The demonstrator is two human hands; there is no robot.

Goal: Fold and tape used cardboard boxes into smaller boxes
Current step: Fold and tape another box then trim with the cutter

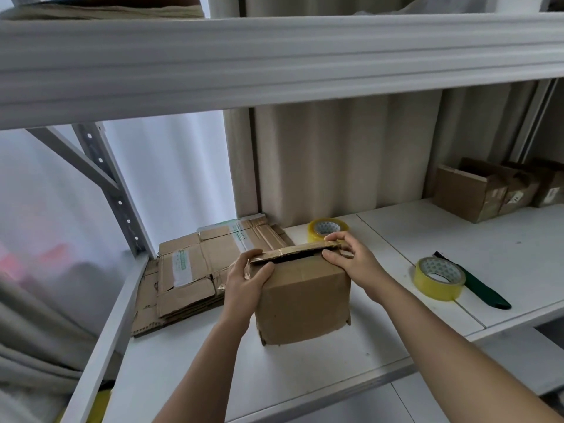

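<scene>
Both hands (248,277) (351,259) gripping box (305,303) top flaps.

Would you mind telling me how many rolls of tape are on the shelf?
2: one tape roll behind the box, near the right hand; another at right, against the green-handled tool. None seem hidden.

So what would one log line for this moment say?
step: closing top flaps | left hand: grips box corner | right hand: holds flap | tape roll: unused
</scene>
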